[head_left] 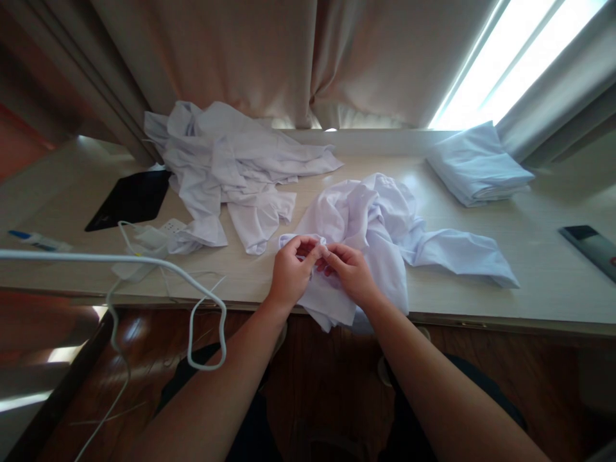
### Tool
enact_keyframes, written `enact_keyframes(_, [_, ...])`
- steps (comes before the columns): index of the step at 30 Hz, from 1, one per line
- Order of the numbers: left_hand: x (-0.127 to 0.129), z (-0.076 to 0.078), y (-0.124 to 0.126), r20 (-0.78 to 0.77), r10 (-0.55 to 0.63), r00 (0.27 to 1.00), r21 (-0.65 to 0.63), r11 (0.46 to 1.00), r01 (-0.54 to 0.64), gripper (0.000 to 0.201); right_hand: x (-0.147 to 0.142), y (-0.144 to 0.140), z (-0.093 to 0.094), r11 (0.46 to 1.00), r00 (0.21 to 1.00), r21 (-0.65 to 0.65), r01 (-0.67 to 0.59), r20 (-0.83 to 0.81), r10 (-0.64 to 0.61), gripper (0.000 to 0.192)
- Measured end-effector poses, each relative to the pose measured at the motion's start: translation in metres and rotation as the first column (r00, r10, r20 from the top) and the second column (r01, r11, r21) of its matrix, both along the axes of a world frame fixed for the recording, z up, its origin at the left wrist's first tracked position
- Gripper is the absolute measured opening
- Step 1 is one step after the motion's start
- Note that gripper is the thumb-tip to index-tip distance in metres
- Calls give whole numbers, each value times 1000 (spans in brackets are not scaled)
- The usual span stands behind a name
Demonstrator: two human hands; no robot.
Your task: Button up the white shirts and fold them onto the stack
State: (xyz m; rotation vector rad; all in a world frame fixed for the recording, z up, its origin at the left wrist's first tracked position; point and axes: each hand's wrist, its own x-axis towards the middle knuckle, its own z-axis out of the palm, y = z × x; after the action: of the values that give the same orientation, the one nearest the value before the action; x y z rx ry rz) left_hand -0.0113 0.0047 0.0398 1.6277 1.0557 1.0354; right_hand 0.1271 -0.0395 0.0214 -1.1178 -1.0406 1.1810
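A crumpled white garment (380, 224), probably a shirt, lies at the front of the desk, with part of it hanging over the edge. One long sleeve (462, 253) stretches out to the right. My left hand (292, 269) pinches a small fold of this cloth between thumb and fingers. Right against it, my right hand (349, 269) grips the same spot, so the fingertips of both hands meet. What exactly lies between the fingertips is too small to make out.
More crumpled white clothing (226, 154) lies at the back left, a folded white stack (479, 167) at the back right. Around the desk (543, 282) are a phone (591, 247), a black flat pad (129, 200), a pen (38, 240) and a power strip (137, 266). A white cable (144, 258) crosses the left foreground.
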Motion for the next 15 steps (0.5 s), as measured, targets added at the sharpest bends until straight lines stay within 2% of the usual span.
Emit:
enact_keyframes(4, [2,-8,4,96,31,995,-35,999,-28,25,2,0,-3,1000,1000,-8,12,12,-11,34])
enact_keyframes(7, [2,-10,6,115,71,991,-12,997,-70,23,4,0,-5,1000,1000,-21,21,6,-21,32])
enact_keyframes(10, [-1,-8,9,59,100,993,39,994,-103,22,6,1,-4,998,998,-15,54,22,-54,30])
enact_keyframes(15, [-12,-6,16,-81,132,988,92,988,-124,18,11,0,-3,966,953,85,246,159,-256,26])
